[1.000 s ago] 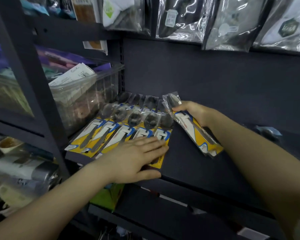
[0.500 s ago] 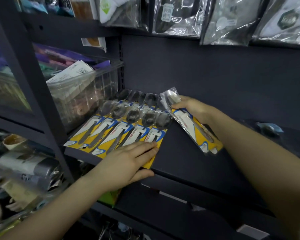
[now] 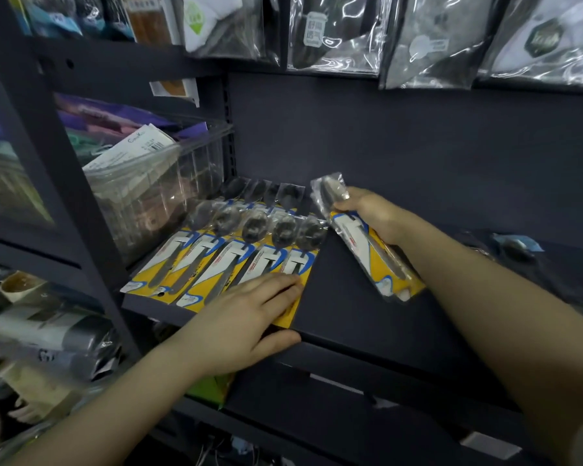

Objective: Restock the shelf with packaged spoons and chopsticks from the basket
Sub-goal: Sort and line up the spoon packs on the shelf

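The left hand (image 3: 246, 317) lies flat, fingers (image 3: 276, 287) straight and close together, pressing the near ends of a row of packaged spoons (image 3: 236, 257) on the dark shelf (image 3: 367, 317); its thumb hooks the shelf's front edge. Beyond those fingers a second row of spoon packs (image 3: 266, 193) lies toward the back wall. To their right, the right hand (image 3: 371, 216) grips a bundle of spoon packs (image 3: 367, 243) near the bowl end, fingers curled around it, the yellow-and-blue cards tilting down toward the shelf. Print on the cards is too small to read. Left of the rows, a clear bin (image 3: 155, 196) holds a white card (image 3: 132, 149) with lettering too blurred to read.
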Available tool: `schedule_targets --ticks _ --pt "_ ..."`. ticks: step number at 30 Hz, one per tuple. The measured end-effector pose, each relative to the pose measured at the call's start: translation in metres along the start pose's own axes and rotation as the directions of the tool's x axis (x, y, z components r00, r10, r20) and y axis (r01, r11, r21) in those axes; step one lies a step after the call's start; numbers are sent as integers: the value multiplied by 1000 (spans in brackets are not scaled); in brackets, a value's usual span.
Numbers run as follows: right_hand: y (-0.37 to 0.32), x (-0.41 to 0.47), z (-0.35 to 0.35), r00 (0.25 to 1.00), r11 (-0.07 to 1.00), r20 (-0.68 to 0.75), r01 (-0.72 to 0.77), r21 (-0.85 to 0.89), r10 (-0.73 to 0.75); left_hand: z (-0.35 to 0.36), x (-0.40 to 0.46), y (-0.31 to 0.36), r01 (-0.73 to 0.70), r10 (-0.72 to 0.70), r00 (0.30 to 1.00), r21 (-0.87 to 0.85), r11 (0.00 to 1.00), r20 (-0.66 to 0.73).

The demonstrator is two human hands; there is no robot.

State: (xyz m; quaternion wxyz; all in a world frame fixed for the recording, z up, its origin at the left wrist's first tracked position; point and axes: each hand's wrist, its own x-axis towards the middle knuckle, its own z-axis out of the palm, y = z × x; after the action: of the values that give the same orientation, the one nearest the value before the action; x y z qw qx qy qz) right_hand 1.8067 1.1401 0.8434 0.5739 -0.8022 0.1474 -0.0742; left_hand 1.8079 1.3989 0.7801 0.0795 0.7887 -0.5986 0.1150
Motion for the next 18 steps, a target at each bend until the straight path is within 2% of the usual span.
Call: schedule_targets --ticks 2,3,5,6,7,8,9,10,11,13,14,18 --pt "-7 -12 -3 994 985 -95 74 159 -59 -9 4 2 69 -78 996 -217 974 -31" --pt "-10 -18 -4 988 971 -132 108 214 -81 -16 10 6 128 -155 987 -353 927 -49" --pt "-16 -33 -1 982 941 -164 142 306 -95 -27 31 15 240 -368 926 -624 744 -83" --pt "-19 -40 2 982 920 -167 143 365 -87 -32 44 19 281 -458 889 -762 583 -22" --pt "-21 -46 8 983 894 -167 140 426 -75 -36 56 25 300 -475 873 -886 353 106" --pt "-21 -50 13 984 868 -168 135 477 -60 -38 69 30 298 -409 883 -948 109 230" --pt "-22 -54 20 985 852 -170 120 509 -37 -38 76 36 316 -333 885 -945 -82 325" --pt "-22 -58 24 983 847 -182 108 520 -14 -39 80 41 331 -286 880 -922 -203 379" --pt "-21 -61 28 980 849 -197 97 520 8 -38 82 45 332 -262 877 -902 -276 403" --pt "-19 -63 29 972 876 -234 97 472 18 -35 84 47 314 -283 866 -889 -334 413" --pt "-18 -63 27 968 901 -251 109 420 0 -34 84 47 293 -324 858 -898 -328 398" --pt "-17 -57 18 974 932 -225 65 356 18 -37 84 35 255 -451 828 -940 -227 333"
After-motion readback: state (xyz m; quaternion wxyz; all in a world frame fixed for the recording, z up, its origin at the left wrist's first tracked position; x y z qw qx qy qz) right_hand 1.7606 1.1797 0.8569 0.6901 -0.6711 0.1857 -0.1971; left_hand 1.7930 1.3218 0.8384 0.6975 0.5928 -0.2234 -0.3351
